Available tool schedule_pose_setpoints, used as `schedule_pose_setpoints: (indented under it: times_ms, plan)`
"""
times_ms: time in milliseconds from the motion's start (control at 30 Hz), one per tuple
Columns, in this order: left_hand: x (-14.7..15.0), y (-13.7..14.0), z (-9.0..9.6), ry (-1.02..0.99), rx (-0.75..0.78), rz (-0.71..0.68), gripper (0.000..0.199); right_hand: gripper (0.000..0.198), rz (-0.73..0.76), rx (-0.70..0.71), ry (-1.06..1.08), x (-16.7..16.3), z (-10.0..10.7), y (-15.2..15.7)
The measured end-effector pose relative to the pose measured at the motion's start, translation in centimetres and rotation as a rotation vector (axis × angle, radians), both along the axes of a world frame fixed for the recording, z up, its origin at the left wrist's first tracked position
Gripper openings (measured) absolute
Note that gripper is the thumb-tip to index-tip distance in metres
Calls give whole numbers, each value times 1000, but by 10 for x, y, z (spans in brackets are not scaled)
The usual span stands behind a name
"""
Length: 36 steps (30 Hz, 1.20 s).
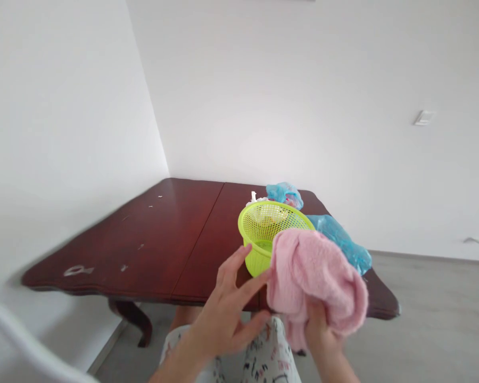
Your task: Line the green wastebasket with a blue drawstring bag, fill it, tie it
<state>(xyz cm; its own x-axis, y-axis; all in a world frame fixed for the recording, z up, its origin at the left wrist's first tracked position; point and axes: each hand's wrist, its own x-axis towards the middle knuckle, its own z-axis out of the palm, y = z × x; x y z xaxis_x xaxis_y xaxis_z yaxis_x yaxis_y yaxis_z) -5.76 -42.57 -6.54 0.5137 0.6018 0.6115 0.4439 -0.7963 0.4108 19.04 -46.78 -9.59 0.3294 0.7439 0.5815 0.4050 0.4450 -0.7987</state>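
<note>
A bunched pink cloth [315, 271], soft and fuzzy like a towel, is gripped from below by my right hand [323, 340]. Part of it hangs down past the table's front edge. To its left, my left hand [231, 303] has its fingers spread, the index fingertip reaching the cloth's left side; whether it touches I cannot tell. Just beyond both hands stands a lime-green plastic basket [255, 260] with mesh walls. The cloth covers its right front, and the visible part of its floor is bare.
Behind the basket lie a crumpled blue plastic bag [285, 194] and a white bag [257, 199]. Another blue bag [339, 239] lies right of it. The dark red wooden table [143, 239] carries small scraps and a whitish loop-shaped piece [77, 270] at left. White walls meet behind.
</note>
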Motion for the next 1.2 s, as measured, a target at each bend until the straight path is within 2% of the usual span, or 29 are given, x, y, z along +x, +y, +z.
schedule_pose_setpoints:
  times_ms: [33, 67, 100, 133, 200, 267, 367, 433, 467, 500, 533, 600, 633, 667, 733, 767, 833, 900, 933, 1033, 1100, 1133, 1200]
  plan:
    - [4, 14, 2, -58, -7, 53, 98, 73, -142, 108, -14, 13, 29, 16]
    - [11, 29, 3, -116, -35, 106, 103, 69, -218, 194, -43, 22, 57, 35]
    - [18, 45, 2, -151, -73, 133, 108, 64, -234, 227, -78, 28, 84, 58]
    - [26, 59, 0, -171, -111, 131, 107, 58, -196, 205, -117, 30, 107, 81]
    - [39, 84, -6, -218, -189, 129, 97, 47, -10, 9, -217, 28, 139, 126]
    - [48, 100, -10, -261, -222, 139, 89, 40, 307, -317, -435, 26, 155, 161]
    - [50, 109, -12, -274, -183, 149, 86, 36, 699, -752, -773, 37, 164, 189]
    - [46, 109, -8, -275, -159, 134, 81, 29, 808, -880, -1006, 51, 167, 196]
    - [43, 108, -5, -279, -158, 115, 79, 24, 800, -882, -1132, 59, 168, 198]
    - [40, 107, -3, -283, -161, 93, 78, 20, 746, -833, -1258, 65, 167, 200]
    - [37, 107, 0, -286, -170, 69, 78, 18, 656, -726, -1375, 69, 165, 202]
    - [31, 107, 5, -284, -189, 22, 78, 18, 499, -376, -1571, 70, 158, 207]
    - [29, 108, 6, -281, -195, -2, 78, 22, 482, -172, -1649, 68, 153, 210]
    - [27, 108, 7, -278, -197, -28, 77, 29, 506, 16, -1714, 64, 148, 213]
    - [25, 110, 8, -276, -192, -80, 76, 43, 612, 274, -1805, 55, 137, 220]
    - [24, 110, 8, -277, -191, -97, 75, 45, 654, 345, -1826, 51, 132, 223]
    - [24, 110, 8, -287, -192, -90, 72, 41, 696, 373, -1839, 43, 125, 231]
    - [23, 109, 7, -292, -196, -41, 70, 35, 737, 250, -1829, 37, 120, 236]
    - [24, 108, 8, -288, -199, -11, 69, 34, 746, 101, -1800, 36, 117, 238]
    - [26, 101, 10, -267, -234, 57, 72, 26, 654, -511, -1614, 35, 107, 240]
    - [30, 95, 13, -257, -285, 82, 73, 18, 553, -809, -1485, 36, 97, 239]
    - [33, 92, 14, -251, -313, 93, 72, 15, 508, -889, -1437, 37, 92, 239]
    - [38, 86, 16, -238, -356, 117, 70, 17, 385, -946, -1307, 37, 84, 241]
